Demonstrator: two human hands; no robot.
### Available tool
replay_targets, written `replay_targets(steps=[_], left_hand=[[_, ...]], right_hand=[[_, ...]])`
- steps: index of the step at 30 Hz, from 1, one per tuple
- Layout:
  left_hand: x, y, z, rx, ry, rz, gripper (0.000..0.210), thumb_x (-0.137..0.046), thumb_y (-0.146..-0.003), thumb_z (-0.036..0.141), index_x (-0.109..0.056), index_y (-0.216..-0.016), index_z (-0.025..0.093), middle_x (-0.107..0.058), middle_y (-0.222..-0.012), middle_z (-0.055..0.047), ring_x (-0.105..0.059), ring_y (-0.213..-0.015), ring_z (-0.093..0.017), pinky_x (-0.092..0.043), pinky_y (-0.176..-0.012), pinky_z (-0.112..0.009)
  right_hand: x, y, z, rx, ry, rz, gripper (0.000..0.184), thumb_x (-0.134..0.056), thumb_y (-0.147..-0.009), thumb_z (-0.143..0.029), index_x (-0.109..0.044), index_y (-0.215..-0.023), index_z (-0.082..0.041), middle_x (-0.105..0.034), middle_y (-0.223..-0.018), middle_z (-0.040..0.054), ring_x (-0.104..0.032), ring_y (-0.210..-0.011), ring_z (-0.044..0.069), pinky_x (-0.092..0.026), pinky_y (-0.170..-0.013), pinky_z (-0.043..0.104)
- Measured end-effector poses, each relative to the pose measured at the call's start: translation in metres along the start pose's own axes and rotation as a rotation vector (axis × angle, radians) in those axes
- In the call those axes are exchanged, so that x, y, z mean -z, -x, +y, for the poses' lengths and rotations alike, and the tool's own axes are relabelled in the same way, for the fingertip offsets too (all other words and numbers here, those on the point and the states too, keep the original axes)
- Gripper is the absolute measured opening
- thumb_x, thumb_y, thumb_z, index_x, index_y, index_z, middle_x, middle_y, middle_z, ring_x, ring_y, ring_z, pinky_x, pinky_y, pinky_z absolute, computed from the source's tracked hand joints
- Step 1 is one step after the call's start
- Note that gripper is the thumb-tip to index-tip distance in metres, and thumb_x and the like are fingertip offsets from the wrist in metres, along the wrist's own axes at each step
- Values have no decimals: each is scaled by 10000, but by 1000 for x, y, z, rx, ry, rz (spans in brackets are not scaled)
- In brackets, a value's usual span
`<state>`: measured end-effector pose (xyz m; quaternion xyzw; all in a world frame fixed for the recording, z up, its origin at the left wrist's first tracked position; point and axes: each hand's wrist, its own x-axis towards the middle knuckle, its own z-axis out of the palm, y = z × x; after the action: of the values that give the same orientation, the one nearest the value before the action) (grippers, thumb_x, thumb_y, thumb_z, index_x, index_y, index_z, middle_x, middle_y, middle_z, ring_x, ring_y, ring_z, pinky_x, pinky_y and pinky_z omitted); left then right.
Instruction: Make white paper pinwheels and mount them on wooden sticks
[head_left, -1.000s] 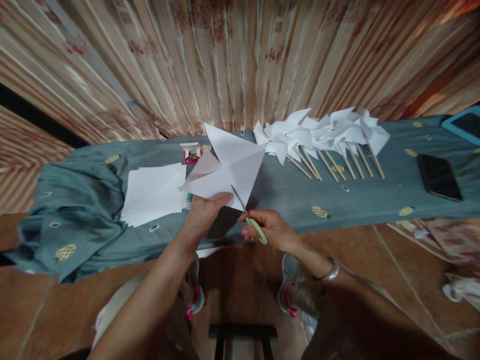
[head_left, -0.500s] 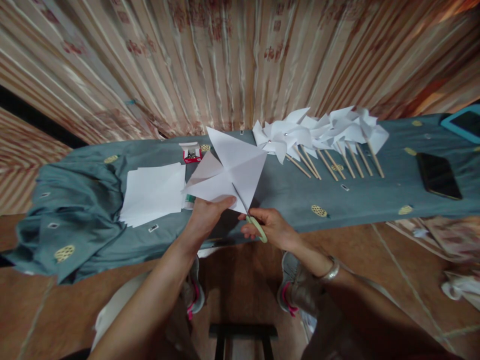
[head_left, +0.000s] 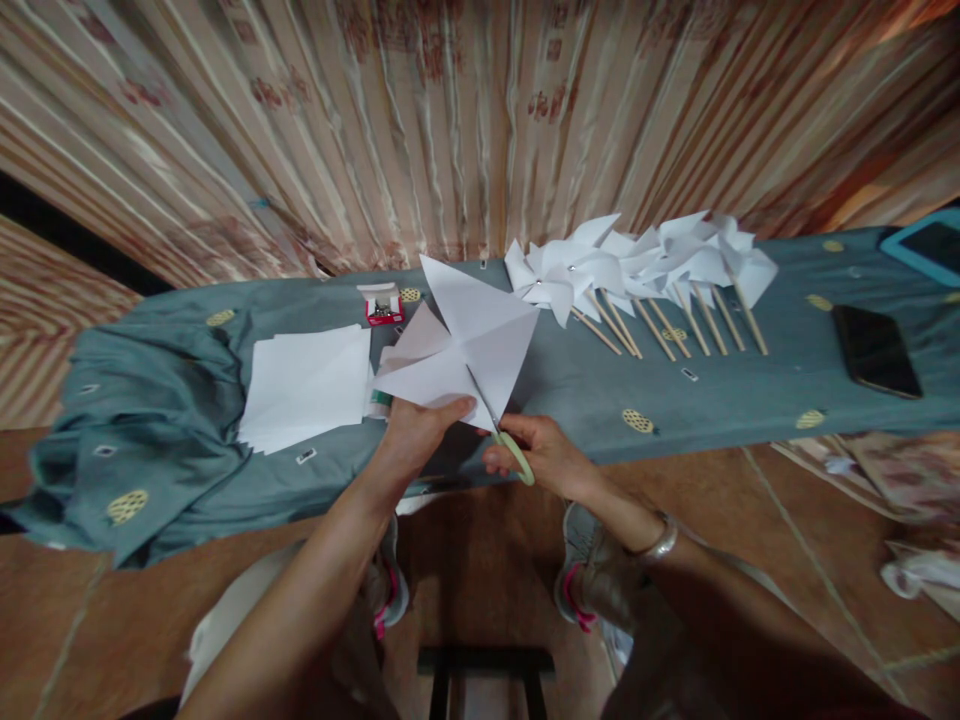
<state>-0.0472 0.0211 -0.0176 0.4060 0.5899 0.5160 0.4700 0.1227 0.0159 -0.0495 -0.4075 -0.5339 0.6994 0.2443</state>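
My left hand pinches the lower edge of a white sheet of paper, thumb on top and fingers underneath. Slits run into the sheet from its corners, and its left flap bends away. Closed round the handles of green-handled scissors is my right hand. The scissors' blades lie at the sheet's lower corner, pointing up towards its middle. A stack of white paper lies left of my left hand. Beside the sheet stands an opened small red box with little metal pieces inside.
Several white paper pinwheels on wooden sticks lie along the back of the cloth-covered table. Further right are a black phone and a blue-framed device. A pleated curtain hangs behind the table.
The sheet and my left hand have shifted slightly to the right. The scissors stay at the sheet's lower corner, and my right hand has hardly moved.
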Motion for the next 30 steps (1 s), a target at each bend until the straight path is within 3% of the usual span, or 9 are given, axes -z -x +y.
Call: replay_targets(steps=[6, 14, 25, 30], left_hand=[[0, 1, 4, 62, -20, -14, 272, -731, -508, 276, -605, -733, 190, -688, -749, -41, -637, -784, -226, -516, -777, -350], [1, 0, 1, 32, 6, -5, 274, -749, -513, 261, -632, -744, 172, -697, -755, -40, -649, -788, -223, -528, -787, -342], [2, 0, 5, 63, -11, -17, 169, -748, -509, 235, -625, -614, 183, -705, -709, -49, -643, -729, -229, -548, -733, -352], [1, -1, 5, 84, 32, -41, 229, -775, -499, 227, -627, -665, 175, -699, -735, -37, -647, -818, -233, -520, -826, -362]], right_hand=[[-1, 0, -4, -7, -19, 8, 459, -817, -614, -498, -648, -897, -178, -642, -616, -27, -589, -564, 109, -483, -543, 225], [-2, 0, -9, -22, -27, 16, 458, -821, -613, -466, -635, -912, -173, -635, -576, -39, -577, -517, 99, -462, -506, 213], [4, 2, -8, -16, -38, -65, 472, -784, -659, -507, -616, -937, -165, -653, -601, -25, -561, -494, 88, -421, -461, 186], [1, 2, -6, 1, -33, -33, 489, -798, -640, -505, -619, -949, -171, -641, -619, -34, -586, -545, 99, -475, -526, 211]])
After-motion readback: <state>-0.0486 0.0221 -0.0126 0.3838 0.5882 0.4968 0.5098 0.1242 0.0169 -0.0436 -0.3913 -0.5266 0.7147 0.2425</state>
